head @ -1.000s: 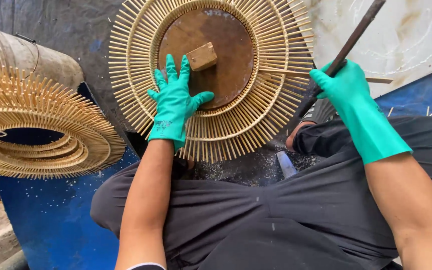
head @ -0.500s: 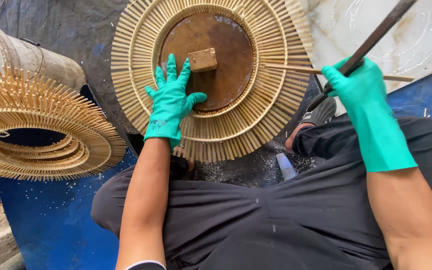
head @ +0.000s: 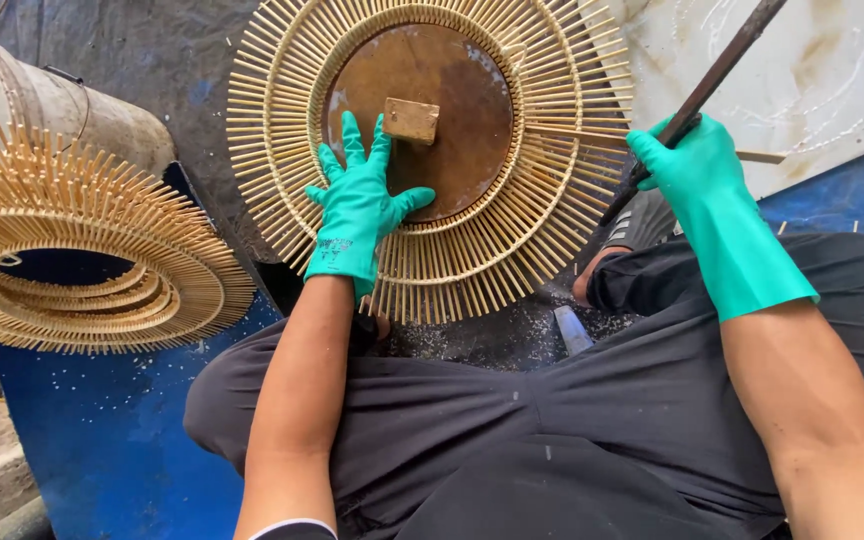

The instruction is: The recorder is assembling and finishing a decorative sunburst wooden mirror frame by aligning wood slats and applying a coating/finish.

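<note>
A round sunburst frame of thin bamboo sticks (head: 512, 240) lies in front of my knees, around a brown round board (head: 452, 90) with a small wooden block (head: 411, 119) at its middle. My left hand (head: 357, 205), in a green rubber glove, presses flat on the frame's inner ring and the board's edge, fingers spread. My right hand (head: 697, 165), also gloved in green, grips a long dark metal rod (head: 722, 65) that slants up to the right, raised above the frame's right edge.
A stack of finished bamboo sunburst rings (head: 82, 270) rests at the left on a blue tarp (head: 102, 440), beside a grey cylinder (head: 52, 100). A white board (head: 832, 90) lies at the upper right. Shavings litter the ground by my legs.
My right hand has lifted the rod up and to the right, away from the frame. My left hand has stayed pressed on the frame.
</note>
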